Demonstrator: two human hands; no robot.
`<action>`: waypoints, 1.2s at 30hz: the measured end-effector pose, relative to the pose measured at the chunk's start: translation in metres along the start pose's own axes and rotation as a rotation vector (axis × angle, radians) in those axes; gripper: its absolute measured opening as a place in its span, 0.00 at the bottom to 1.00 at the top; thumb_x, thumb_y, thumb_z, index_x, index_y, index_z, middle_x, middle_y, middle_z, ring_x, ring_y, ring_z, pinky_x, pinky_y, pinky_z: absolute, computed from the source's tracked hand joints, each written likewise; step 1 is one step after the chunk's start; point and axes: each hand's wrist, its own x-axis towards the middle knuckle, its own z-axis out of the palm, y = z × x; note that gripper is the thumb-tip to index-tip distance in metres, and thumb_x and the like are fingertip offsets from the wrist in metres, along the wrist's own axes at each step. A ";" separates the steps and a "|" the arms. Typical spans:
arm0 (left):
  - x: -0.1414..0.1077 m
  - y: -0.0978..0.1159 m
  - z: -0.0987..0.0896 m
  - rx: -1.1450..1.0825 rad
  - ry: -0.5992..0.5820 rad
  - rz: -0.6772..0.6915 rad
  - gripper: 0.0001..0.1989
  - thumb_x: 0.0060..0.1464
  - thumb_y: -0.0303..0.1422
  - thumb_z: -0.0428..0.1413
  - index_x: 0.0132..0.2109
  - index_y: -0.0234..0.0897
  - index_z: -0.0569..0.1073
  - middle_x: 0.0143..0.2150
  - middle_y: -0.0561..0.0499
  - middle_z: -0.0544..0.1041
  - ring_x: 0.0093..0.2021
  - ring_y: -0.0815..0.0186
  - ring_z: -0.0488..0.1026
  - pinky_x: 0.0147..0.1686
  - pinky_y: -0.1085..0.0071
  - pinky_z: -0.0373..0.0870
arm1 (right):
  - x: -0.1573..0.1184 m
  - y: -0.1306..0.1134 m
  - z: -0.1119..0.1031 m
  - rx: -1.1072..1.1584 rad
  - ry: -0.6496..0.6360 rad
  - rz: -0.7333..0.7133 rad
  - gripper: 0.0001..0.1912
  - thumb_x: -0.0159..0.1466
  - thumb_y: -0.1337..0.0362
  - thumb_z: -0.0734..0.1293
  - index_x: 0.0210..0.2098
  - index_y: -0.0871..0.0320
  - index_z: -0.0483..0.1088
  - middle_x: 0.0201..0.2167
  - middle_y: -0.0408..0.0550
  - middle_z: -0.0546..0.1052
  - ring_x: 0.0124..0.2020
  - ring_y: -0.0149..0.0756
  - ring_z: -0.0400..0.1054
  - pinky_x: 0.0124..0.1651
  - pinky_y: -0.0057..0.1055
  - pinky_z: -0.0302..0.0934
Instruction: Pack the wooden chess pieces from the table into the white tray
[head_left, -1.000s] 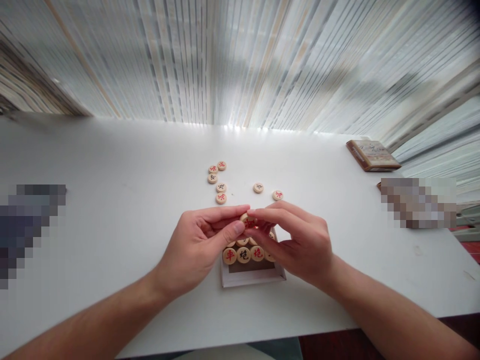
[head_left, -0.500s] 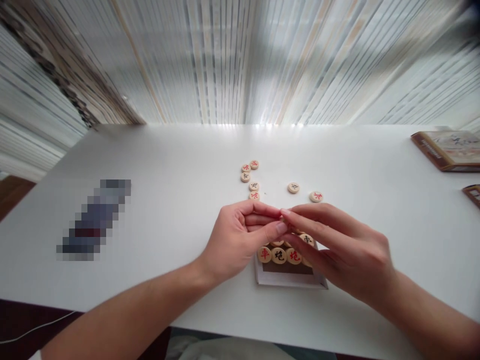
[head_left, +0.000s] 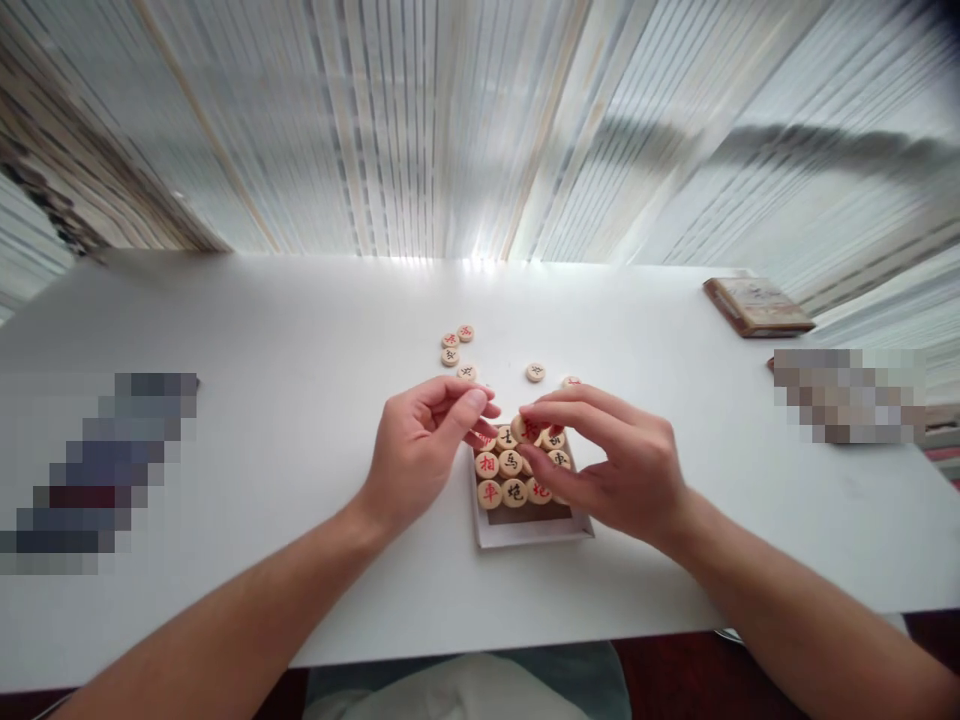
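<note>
A small white box (head_left: 484, 535) holds rows of round wooden chess pieces with red and black characters. Above its back part, my right hand (head_left: 600, 440) pinches a wooden piece with a red character (head_left: 529, 430) between thumb and fingers. My left hand (head_left: 424, 435) is beside the box's back left corner, its fingers curled and the thumb against them; whether anything is inside is hidden. Beyond the hands lie several loose pieces, among them a black-marked one (head_left: 535, 372) and a red-marked one (head_left: 466, 333).
The white table (head_left: 300, 330) runs back to a striped curtain (head_left: 420, 130). A flat brown-edged box (head_left: 759, 306) lies at the back right, with a blurred-out object (head_left: 851, 395) in front of it. Another blurred-out object (head_left: 109, 460) lies at the left.
My hands have moved apart, and a piece now shows in my right hand. The whole view has turned right, so more of the table's right side appears.
</note>
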 end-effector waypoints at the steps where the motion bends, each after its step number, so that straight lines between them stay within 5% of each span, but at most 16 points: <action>1: 0.003 0.000 -0.002 0.036 0.021 0.035 0.11 0.67 0.37 0.64 0.40 0.33 0.84 0.35 0.49 0.86 0.31 0.67 0.83 0.33 0.73 0.82 | 0.001 0.000 -0.002 0.017 -0.007 0.016 0.09 0.68 0.73 0.75 0.47 0.61 0.78 0.39 0.53 0.84 0.36 0.37 0.79 0.42 0.32 0.76; 11: 0.017 0.000 -0.015 0.088 0.124 0.159 0.12 0.66 0.37 0.60 0.38 0.33 0.83 0.31 0.49 0.83 0.27 0.68 0.79 0.29 0.72 0.76 | -0.017 -0.024 -0.021 0.074 -0.183 0.206 0.09 0.67 0.68 0.77 0.46 0.57 0.78 0.36 0.47 0.82 0.32 0.32 0.75 0.36 0.28 0.71; 19: 0.023 -0.003 -0.020 0.102 0.140 0.188 0.13 0.67 0.36 0.58 0.38 0.34 0.84 0.29 0.50 0.82 0.26 0.68 0.77 0.28 0.72 0.74 | -0.052 -0.050 -0.005 0.003 -0.276 0.272 0.06 0.71 0.68 0.73 0.47 0.56 0.75 0.38 0.48 0.82 0.34 0.35 0.76 0.37 0.30 0.71; 36: 0.017 -0.002 -0.015 0.115 0.094 0.148 0.12 0.66 0.35 0.59 0.38 0.34 0.84 0.30 0.49 0.82 0.25 0.68 0.77 0.28 0.72 0.74 | -0.065 -0.058 0.021 -0.109 -0.280 0.275 0.06 0.75 0.66 0.69 0.51 0.57 0.74 0.42 0.54 0.83 0.38 0.43 0.81 0.39 0.36 0.77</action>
